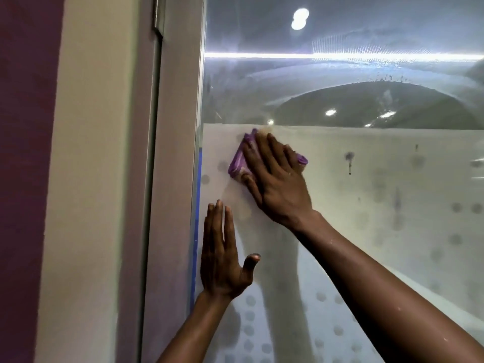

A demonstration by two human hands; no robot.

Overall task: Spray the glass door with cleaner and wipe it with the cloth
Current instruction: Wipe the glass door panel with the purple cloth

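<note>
Head view: my right hand (275,179) presses the cloth (239,159) flat to the glass door (366,179); left hand (222,258) braces, fingers straight. Dark drips (349,161) could smear if missed.

Dim, soft-focus view; a bright strip light (340,56) and round lamps (300,19) glare in the smeared, reflective glass door (366,179).

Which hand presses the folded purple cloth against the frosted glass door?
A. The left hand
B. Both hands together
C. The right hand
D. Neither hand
C: the right hand lies flat on the folded purple cloth, while the left hand rests bare on the frosted glass door below.
</note>
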